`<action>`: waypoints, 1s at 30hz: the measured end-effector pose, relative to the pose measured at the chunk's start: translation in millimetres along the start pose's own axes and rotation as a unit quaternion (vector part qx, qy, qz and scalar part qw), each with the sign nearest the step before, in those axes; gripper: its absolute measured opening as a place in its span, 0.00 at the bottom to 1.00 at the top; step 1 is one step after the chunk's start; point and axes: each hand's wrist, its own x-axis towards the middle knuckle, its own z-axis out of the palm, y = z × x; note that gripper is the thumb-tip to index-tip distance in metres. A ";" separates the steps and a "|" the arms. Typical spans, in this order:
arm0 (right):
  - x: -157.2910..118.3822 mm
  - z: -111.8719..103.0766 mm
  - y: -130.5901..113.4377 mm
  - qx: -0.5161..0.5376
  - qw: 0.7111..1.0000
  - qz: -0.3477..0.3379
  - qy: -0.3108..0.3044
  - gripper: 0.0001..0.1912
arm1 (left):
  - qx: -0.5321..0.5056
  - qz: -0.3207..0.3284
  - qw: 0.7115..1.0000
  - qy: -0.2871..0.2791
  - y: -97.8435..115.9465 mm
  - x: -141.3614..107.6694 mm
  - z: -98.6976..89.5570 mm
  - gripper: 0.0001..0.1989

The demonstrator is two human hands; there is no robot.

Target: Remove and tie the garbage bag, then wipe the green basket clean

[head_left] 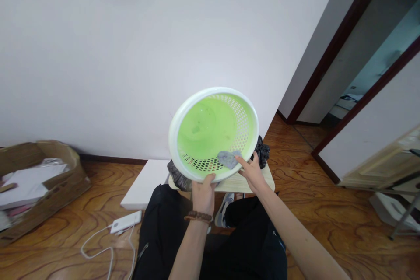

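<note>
A green plastic basket (pixel 210 127) with a white rim and perforated sides is tilted with its inside facing me. At its near rim, my left hand (pixel 203 197) is closed, thumb over the edge and the other fingers hidden underneath. My right hand (pixel 252 173) pinches a grey cloth (pixel 228 158) against the basket's inner wall near the right side of the rim. Dark specks show on the green bottom. Black plastic bag material (pixel 261 152) sticks out from under the basket at the right, and more at the left.
Beneath the basket stands a small light wooden table (pixel 269 178). A white flat box (pixel 138 192) lies left of it, by a white power bank (pixel 126 222) with a cable. A cardboard box (pixel 74 175) with papers sits far left. The white wall (pixel 131 52) rises behind.
</note>
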 end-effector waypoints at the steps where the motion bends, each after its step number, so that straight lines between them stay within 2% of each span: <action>1: -0.3 4.9 0.4 0.048 0.999 0.009 -0.013 0.42 | 0.005 0.001 1.000 -0.006 -0.7 -0.8 0.6 0.30; 5: -2.4 13.6 -2.6 0.134 0.990 0.031 0.006 0.31 | 0.041 -0.002 0.999 -0.020 -2.2 -0.6 -0.4 0.32; 9: 2.5 2.1 -3.4 0.129 0.991 0.004 0.038 0.27 | 0.121 0.014 0.992 -0.010 9.7 11.5 -12.2 0.35; 14: 14.0 -24.8 -5.7 0.047 0.996 -0.060 0.042 0.25 | 0.172 0.060 0.983 0.013 38.2 32.6 -34.4 0.24; 17: 21.0 -37.7 -7.2 -0.012 0.995 -0.091 0.024 0.25 | 0.190 0.037 0.981 0.013 45.0 36.2 -40.5 0.23; 21: 26.2 -47.1 -8.1 -0.142 0.983 -0.118 0.011 0.26 | 0.172 0.000 0.985 -0.008 40.5 31.4 -36.7 0.24; 24: 22.3 -48.0 -14.1 -0.287 0.942 -0.163 0.058 0.36 | 0.153 -0.021 0.988 -0.001 33.7 26.6 -29.4 0.24; 26: 15.8 -46.4 -22.6 -0.377 0.890 -0.234 0.103 0.42 | 0.139 -0.020 0.990 0.010 29.4 24.1 -24.6 0.25; 28: 8.1 -44.3 -32.7 -0.455 0.824 -0.321 0.105 0.41 | 0.127 -0.012 0.992 0.015 26.3 22.6 -20.9 0.27; 30: 2.2 -42.7 -41.1 -0.522 0.759 -0.386 0.050 0.32 | 0.124 0.006 0.992 0.015 25.2 22.0 -19.0 0.28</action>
